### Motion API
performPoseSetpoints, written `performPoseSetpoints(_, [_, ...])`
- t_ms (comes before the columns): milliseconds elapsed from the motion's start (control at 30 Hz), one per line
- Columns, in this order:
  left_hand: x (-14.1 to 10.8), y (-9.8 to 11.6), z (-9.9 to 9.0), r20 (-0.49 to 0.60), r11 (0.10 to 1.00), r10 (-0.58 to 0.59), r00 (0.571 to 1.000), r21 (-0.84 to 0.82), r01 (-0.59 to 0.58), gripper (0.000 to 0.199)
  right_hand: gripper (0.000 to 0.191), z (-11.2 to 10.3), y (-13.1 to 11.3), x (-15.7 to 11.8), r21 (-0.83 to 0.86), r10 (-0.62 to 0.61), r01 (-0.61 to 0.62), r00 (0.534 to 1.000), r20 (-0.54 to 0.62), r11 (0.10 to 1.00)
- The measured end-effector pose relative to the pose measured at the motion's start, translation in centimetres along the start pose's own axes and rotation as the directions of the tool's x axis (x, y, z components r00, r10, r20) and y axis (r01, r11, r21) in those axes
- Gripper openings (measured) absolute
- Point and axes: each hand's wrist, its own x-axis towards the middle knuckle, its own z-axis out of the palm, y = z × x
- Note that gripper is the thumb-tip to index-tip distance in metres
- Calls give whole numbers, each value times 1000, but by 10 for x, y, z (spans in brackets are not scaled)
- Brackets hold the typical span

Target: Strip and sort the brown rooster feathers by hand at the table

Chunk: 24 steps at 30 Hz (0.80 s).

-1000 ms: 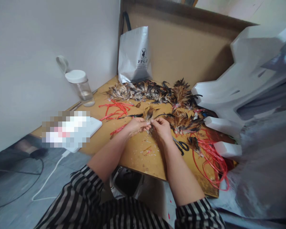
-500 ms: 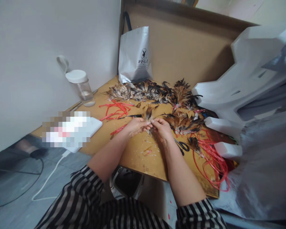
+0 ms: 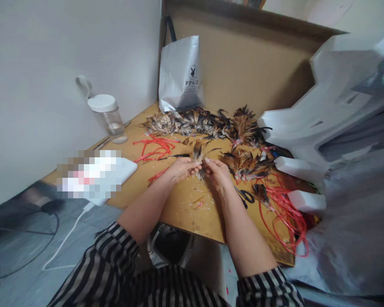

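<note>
Over the middle of the table, a small bunch of brown and black feathers [image 3: 198,150] points away from me, pale quill ends downward. My left hand [image 3: 184,169] is closed, pinching its base between thumb and fingers. The fingertips of my right hand [image 3: 216,171] are pinched together close against the bunch's right side, where a thin dark feather juts out to the right; they seem to grip feather there. Just right of my right hand lies a thick cluster of brown feathers [image 3: 248,164]. Black-handled scissors [image 3: 245,196] rest beside my right wrist, partly hidden by it.
A long heap of feathers [image 3: 192,121] lies at the back, before a silver bag [image 3: 181,72]. Red plastic strips [image 3: 156,147] lie left, more red strands [image 3: 284,213] right. A lidded bottle [image 3: 112,121] and a white power bank [image 3: 128,166] stand left; white foam [image 3: 301,170] borders the right.
My right fingertips have shifted slightly right, away from the left ones. The bunch's feathers are spread wider, with one thin feather now sticking out to the right.
</note>
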Motion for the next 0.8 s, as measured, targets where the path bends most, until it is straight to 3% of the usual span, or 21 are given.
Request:
performPoseSetpoints(200, [-3, -1, 1, 65, 998, -18, 998, 69, 14, 19, 28, 0, 1, -1, -28, 17, -15, 996, 82, 999])
performPoseSetpoints(433, [-5, 0, 1, 100, 993, -22, 995, 114, 10, 19, 28, -1, 4, 1, -28, -62, 63, 997, 46, 998])
performPoseSetpoints(800, [1, -2, 0, 85, 914, 23, 996, 402, -56, 15, 29, -6, 3, 3, -365, -198, 225, 974, 110, 904])
